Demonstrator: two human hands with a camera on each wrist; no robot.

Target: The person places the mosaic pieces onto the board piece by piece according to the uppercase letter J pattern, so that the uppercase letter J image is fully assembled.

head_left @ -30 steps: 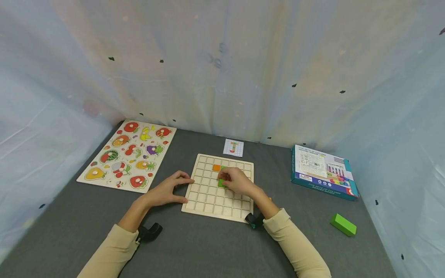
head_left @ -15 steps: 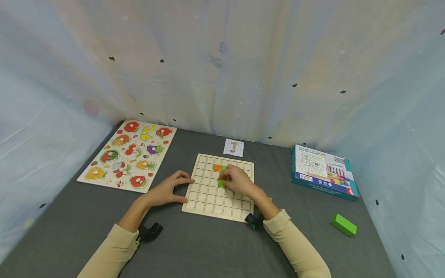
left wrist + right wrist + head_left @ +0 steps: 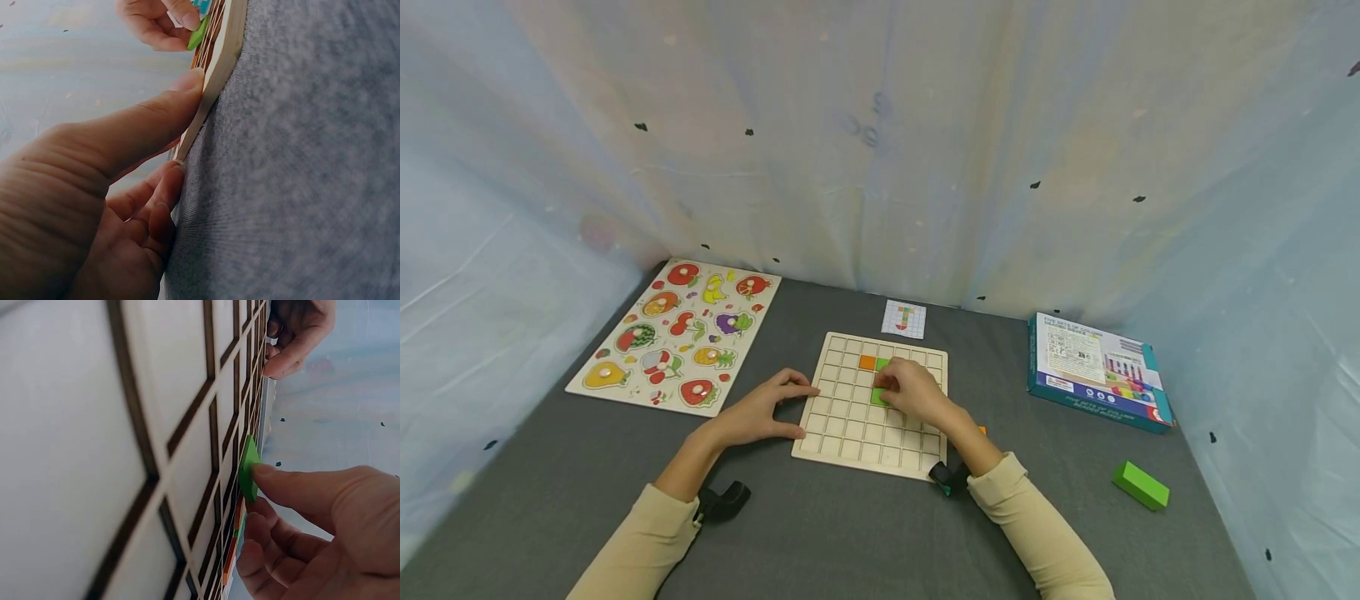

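Observation:
A pale wooden grid board (image 3: 842, 429) lies on the grey cloth. My left hand (image 3: 760, 411) touches its left edge, with thumb and fingers spread apart along the rim. Over the board's upper middle, my right hand (image 3: 916, 392) pinches a green square tile (image 3: 249, 470) with the thumb; the tile stands slightly tilted against the grid in the right wrist view. Behind it sit an orange tile (image 3: 867, 362) and another green tile (image 3: 882, 363), the latter partly covered by my right fingers. Further tiles under that hand are hidden.
A small pattern card (image 3: 903, 319) lies behind the board. To the left is a fruit puzzle board (image 3: 647, 367). A blue box (image 3: 1097, 371) and a long green block (image 3: 1141, 485) lie on the right. An orange piece (image 3: 982, 429) peeks out beside my right forearm.
Both hands stay almost in place. My right fingers shift very slightly over the green tile; my left hand keeps touching the board's edge.

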